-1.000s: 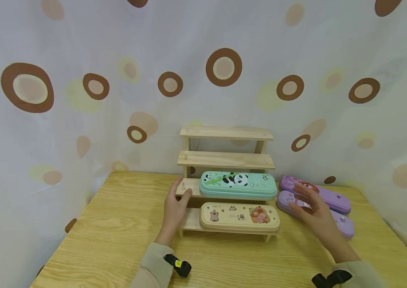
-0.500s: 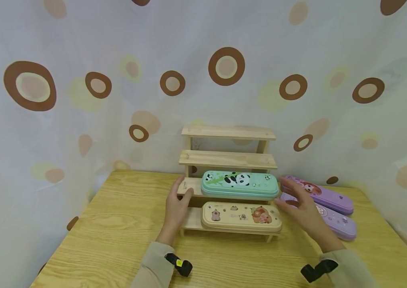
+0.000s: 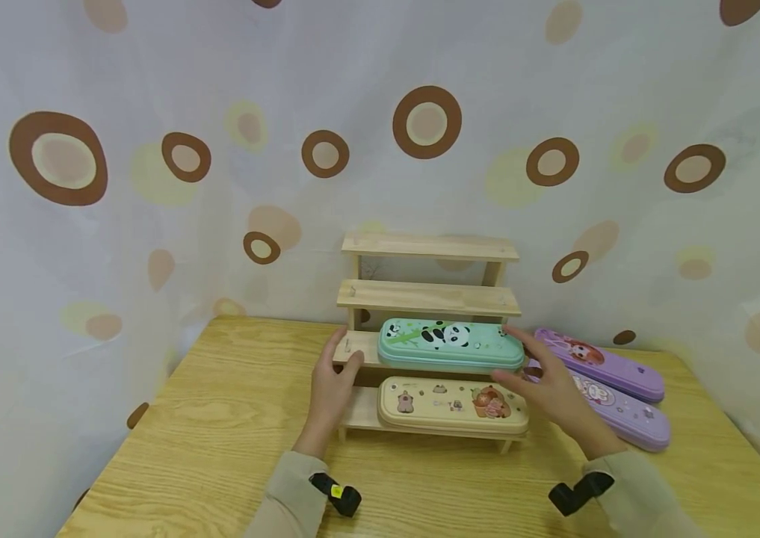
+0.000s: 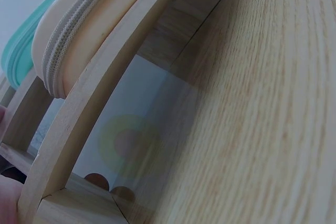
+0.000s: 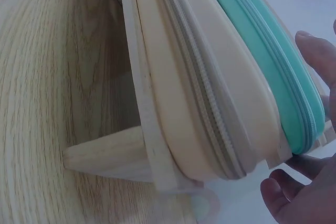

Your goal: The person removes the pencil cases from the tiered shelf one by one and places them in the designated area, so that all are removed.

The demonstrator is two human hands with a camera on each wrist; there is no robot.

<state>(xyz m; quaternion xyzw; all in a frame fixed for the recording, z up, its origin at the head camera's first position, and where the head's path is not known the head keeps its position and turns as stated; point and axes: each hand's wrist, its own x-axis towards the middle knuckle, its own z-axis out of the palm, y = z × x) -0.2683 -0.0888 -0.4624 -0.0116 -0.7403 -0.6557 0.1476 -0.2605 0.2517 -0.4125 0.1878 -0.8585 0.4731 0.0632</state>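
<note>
A tiered wooden display rack (image 3: 428,297) stands against the wall. On its second-lowest tier lies a mint panda pencil case (image 3: 487,351); a cream pencil case (image 3: 420,421) with cartoon animals lies on the lowest. My left hand (image 3: 330,385) holds the left end of the second-lowest tier, thumb in front. In the left wrist view only a bit of that hand shows at the left edge. My right hand (image 3: 551,392) straddles the mint case's right end, forefinger by its back corner and thumb before it. In the right wrist view its fingers (image 5: 320,53) are spread beside the case.
Two purple pencil cases, a darker one (image 3: 615,371) behind a lighter one (image 3: 638,418), lie on the wood-grain table (image 3: 232,403) to the right of the rack. A spotted cloth (image 3: 285,67) hangs behind. The two upper tiers rise at the back.
My right hand has moved left from above the purple cases to the right end of the mint case. The left hand stays at the rack. The view has shifted slightly.
</note>
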